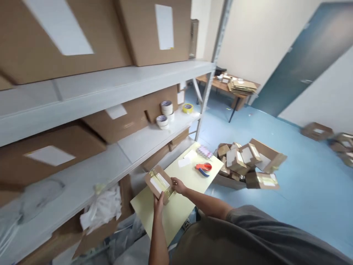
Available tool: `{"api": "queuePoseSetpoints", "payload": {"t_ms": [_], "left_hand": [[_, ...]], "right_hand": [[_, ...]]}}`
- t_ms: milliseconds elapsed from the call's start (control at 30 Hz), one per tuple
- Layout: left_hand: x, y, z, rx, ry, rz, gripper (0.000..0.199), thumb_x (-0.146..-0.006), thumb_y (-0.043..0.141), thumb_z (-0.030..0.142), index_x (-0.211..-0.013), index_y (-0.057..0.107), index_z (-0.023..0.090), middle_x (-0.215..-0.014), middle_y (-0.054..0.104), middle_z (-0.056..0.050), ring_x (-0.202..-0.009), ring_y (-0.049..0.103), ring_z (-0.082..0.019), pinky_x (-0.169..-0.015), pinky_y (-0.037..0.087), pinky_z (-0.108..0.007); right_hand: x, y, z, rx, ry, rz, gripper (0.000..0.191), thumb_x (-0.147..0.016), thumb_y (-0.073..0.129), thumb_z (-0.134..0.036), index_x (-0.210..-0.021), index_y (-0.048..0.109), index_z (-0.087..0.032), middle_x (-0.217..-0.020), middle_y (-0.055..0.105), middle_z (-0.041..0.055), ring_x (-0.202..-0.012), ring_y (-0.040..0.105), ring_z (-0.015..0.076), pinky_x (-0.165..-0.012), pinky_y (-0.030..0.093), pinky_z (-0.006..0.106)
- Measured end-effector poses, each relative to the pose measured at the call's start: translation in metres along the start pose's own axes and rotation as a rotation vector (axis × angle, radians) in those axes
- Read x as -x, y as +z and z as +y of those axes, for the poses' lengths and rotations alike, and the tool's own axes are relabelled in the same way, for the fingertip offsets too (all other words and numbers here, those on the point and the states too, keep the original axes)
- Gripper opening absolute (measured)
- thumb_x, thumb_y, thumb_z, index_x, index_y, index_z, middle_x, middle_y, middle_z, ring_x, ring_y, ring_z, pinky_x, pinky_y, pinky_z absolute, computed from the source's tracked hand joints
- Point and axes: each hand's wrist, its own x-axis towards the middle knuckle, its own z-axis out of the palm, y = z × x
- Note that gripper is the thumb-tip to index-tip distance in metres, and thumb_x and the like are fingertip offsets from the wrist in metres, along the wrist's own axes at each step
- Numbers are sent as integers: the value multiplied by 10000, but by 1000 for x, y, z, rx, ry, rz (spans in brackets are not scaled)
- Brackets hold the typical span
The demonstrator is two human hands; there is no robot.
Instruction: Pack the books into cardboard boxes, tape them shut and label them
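A small cardboard box (152, 175) with a white label and shiny tape across it is held over the pale yellow tabletop (176, 217). My left hand (159, 202) grips its near edge, thumb on top. At its right side my right hand (178, 185) has its fingers curled against the taped end; whether they pinch the tape or the box itself is too small to tell. Farther along the tabletop lie a red-orange tape dispenser (203, 167), a blue-handled tool (204, 172) and white paper slips (184, 162).
To the left stands a metal shelf (149, 138) bearing large cartons (52, 154), white tape rolls (167, 108) and a yellow tape roll (188, 108). An open carton (268, 149) heaped with small boxes sits right of the tabletop. Flattened cardboard (242, 87) lies on a far table.
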Motion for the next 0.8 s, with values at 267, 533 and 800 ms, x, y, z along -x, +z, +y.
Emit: {"api": "queuePoseSetpoints", "payload": {"t_ms": [267, 533, 800], "left_hand": [[-10, 57, 53, 113, 77, -271, 850, -835, 731, 600, -1545, 471, 213, -1428, 660, -155, -1320, 634, -373, -1137, 511, -519], [0, 176, 130, 64, 164, -558, 779, -832, 777, 593, -1500, 563, 253, -1428, 684, -95, -1328, 647, -302, -1107, 539, -378], [43, 339, 154, -41, 200, -749, 619, -898, 737, 528, -1428, 625, 229, -1390, 713, -94, -1274, 689, -273, -1060, 576, -366]], "right_hand": [[29, -84, -23, -244, -120, 139, 607, -716, 760, -236, -1315, 684, -297, -1396, 655, 75, -1284, 603, 301, -966, 583, 447], [64, -206, -50, -240, -234, 463, 567, -750, 806, -348, -1307, 717, -295, -1387, 682, 56, -1300, 607, 305, -1122, 476, 507], [97, -346, -35, -266, -282, 710, 619, -796, 785, -459, -1381, 685, -284, -1425, 666, 81, -1329, 595, 325, -1031, 548, 453]]}}
